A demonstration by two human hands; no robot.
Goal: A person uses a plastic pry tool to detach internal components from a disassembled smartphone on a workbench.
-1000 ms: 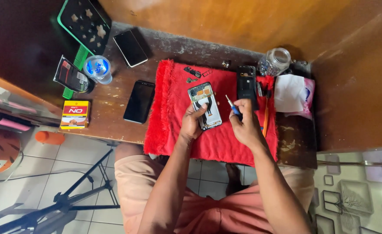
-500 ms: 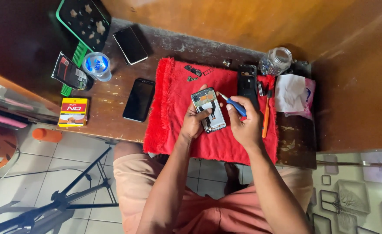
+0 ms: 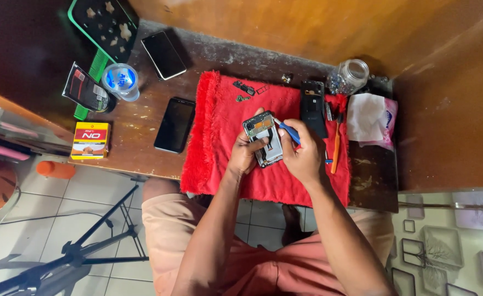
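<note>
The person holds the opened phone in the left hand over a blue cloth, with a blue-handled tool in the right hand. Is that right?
Not quite: the head view shows the fringed cloth is red, not blue. The left hand does hold the opened phone, and the right hand the blue-handled tool.

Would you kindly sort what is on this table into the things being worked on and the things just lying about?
In use:
opened phone held by the left hand
blue-handled tool in the right hand
red cloth under them
black back cover
small parts

Lying about:
two dark phones
water cup
yellow-red packet
glass jar
tissue packet
</note>
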